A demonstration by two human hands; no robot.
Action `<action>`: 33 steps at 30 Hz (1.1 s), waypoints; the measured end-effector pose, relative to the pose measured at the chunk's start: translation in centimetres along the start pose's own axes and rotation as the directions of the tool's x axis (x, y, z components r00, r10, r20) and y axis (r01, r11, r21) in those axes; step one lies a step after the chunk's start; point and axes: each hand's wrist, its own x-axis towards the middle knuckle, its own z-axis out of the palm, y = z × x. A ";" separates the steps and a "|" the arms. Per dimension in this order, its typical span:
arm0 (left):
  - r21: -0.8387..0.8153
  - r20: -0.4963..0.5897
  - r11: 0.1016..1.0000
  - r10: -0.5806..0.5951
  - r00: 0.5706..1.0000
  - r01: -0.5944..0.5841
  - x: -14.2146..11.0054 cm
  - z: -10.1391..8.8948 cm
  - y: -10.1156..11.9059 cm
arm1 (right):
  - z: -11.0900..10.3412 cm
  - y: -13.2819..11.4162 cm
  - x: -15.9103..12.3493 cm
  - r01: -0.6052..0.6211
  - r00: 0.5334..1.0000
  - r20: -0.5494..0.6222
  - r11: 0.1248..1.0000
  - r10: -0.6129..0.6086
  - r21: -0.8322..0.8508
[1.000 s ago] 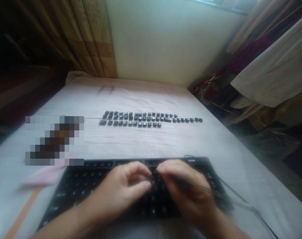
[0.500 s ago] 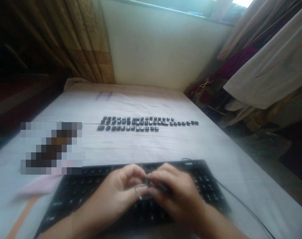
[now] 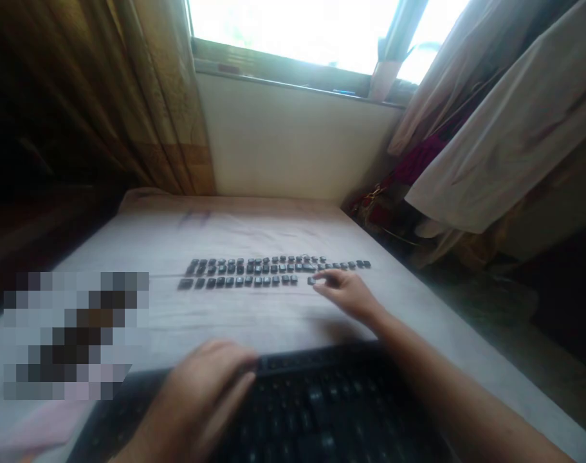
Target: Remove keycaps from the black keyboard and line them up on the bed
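At the right end of the nearest keycap row, my right hand point(image 3: 343, 290) pinches a black keycap point(image 3: 312, 280) between thumb and finger, low over the sheet. My left hand point(image 3: 210, 386) is over the back left part of a black keyboard point(image 3: 293, 411), blurred, its fingers curled together. Whatever those fingers hold is hidden. Some of the keyboard's switches look bare of caps. Loose black keycaps point(image 3: 239, 281) lie in several rows behind the keyboard.
A white sheet point(image 3: 273, 321) covers the flat surface. To the left are a pixelated patch point(image 3: 80, 334) and a pink cloth point(image 3: 46, 421). A wall and window stand at the back, with a curtain point(image 3: 162, 128) left and hanging cloths point(image 3: 490, 141) right.
My hands have parted from above the keyboard. The right hand has reached forward to the keycap row with a keycap; the left stays by the keyboard. The view has tilted up.
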 end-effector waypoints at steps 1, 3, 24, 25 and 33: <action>0.026 0.005 1.000 0.017 1.000 -0.017 0.0 0.0 -0.1 | 0.2 0.6 0.9 -0.014 1.000 -0.001 1.000 0.014 -0.017; 0.063 0.014 0.997 0.044 0.999 -0.045 -0.1 0.2 -0.3 | 0.7 1.5 2.3 -0.028 1.000 0.002 0.999 0.028 -0.045; 0.093 0.052 0.991 0.096 0.994 -0.101 -0.1 0.6 -0.8 | 2.4 2.2 3.7 -0.047 0.995 0.075 0.982 0.062 -0.185; 0.095 0.058 0.991 0.093 0.994 -0.098 -0.1 0.6 -0.7 | 2.4 2.2 3.7 -0.049 0.996 0.071 0.983 0.062 -0.175; 0.136 0.057 0.986 0.089 0.994 -0.096 -0.2 0.6 -0.7 | 1.3 1.8 3.4 -0.051 0.999 0.002 0.998 0.051 0.028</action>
